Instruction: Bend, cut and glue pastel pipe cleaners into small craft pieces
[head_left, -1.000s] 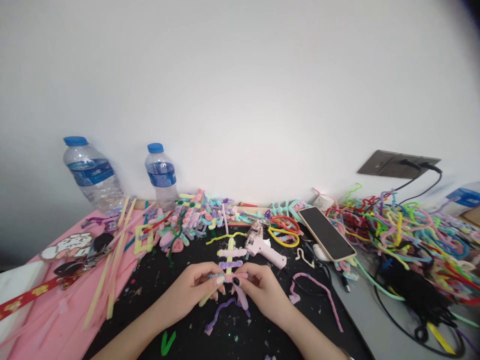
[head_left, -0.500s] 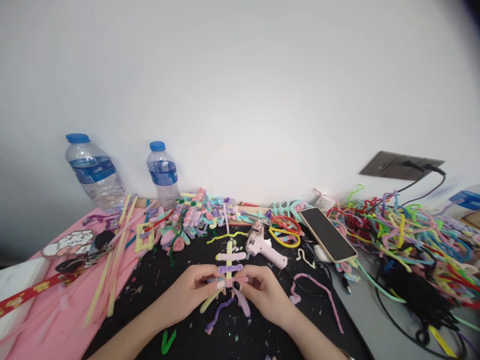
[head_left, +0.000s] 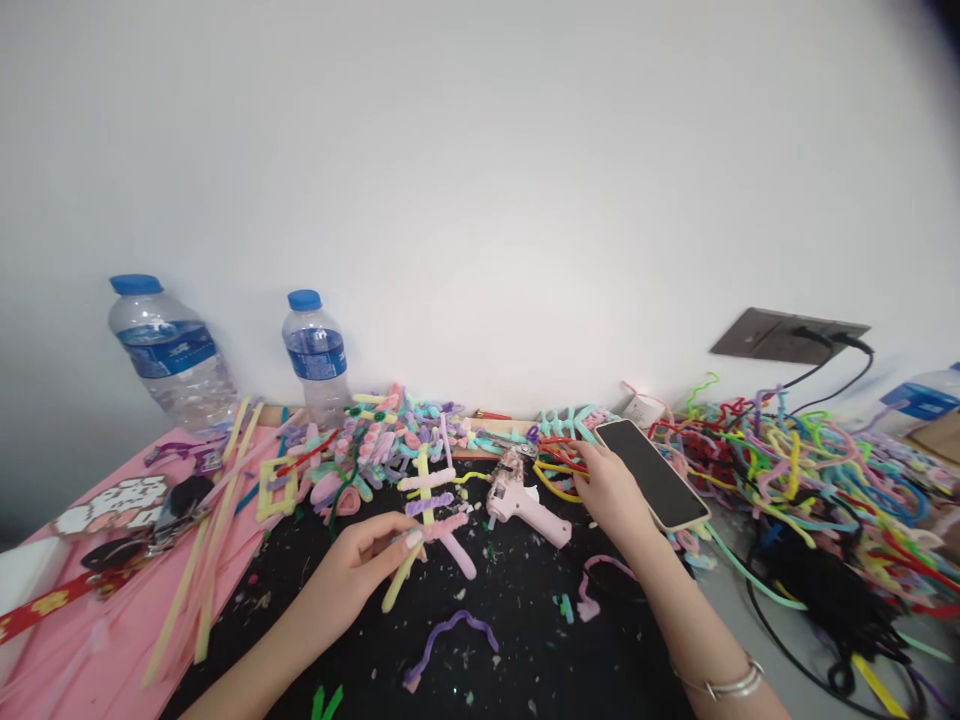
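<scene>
My left hand [head_left: 358,570] pinches a pipe-cleaner figure [head_left: 429,510]: a yellow stem with pink and purple crossbars, tilted up off the black mat [head_left: 510,640]. My right hand [head_left: 611,490] has reached back to the right; its fingers rest among red and yellow pipe-cleaner loops [head_left: 559,468] beside the phone [head_left: 651,472]. Whether those fingers grip anything is hidden. A pink glue gun [head_left: 521,500] lies between the two hands. A loose purple pipe cleaner [head_left: 448,640] lies on the mat near me.
Two water bottles [head_left: 169,350] [head_left: 315,352] stand by the wall. Pastel pipe-cleaner shapes [head_left: 382,445] are heaped behind the mat, and a big tangle of coloured ones [head_left: 817,470] lies at right with black cables [head_left: 825,590]. A pink board [head_left: 112,600] with scissors lies left.
My right hand let go of the figure and moved up and right to the loops by the phone. My left hand keeps the figure, shifted slightly left. The purple piece now lies free.
</scene>
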